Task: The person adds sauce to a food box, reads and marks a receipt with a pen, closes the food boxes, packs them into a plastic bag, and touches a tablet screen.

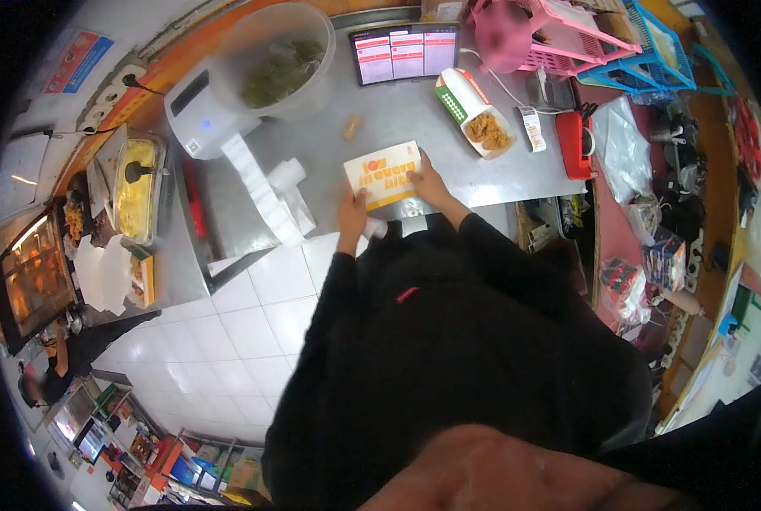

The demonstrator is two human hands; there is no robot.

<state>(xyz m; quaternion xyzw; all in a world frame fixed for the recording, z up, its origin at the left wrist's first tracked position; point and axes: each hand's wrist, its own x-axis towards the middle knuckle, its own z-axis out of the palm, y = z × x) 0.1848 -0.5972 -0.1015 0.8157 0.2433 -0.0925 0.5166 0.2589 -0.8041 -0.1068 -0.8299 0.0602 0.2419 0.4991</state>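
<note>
- The left hand (352,213) is closed on the left side of a white and yellow box (384,175). It is a bit blurry.
- The right hand (429,181) is closed on the right side of the same box, with the thumb on top.
- The box is at the near edge of the metal surface (501,181), close to the person's tummy. I cannot tell if it touches the surface or is held up.
- It could fall on the floor (282,298) if one hand let go, because the edge is so close. Squeezing too hard could bend it.
- To the far right is an open box (455,95) with fried chicken (487,132) in it. A bump from the right arm could spill the chicken, as the front is open.
- To the left, a long paper strip (257,183) hangs from the white printer (200,111). The left sleeve (333,277) could catch it and tear it.
- A small brown packet (352,128) lies just beyond the box. A push forward could knock it away.
</note>
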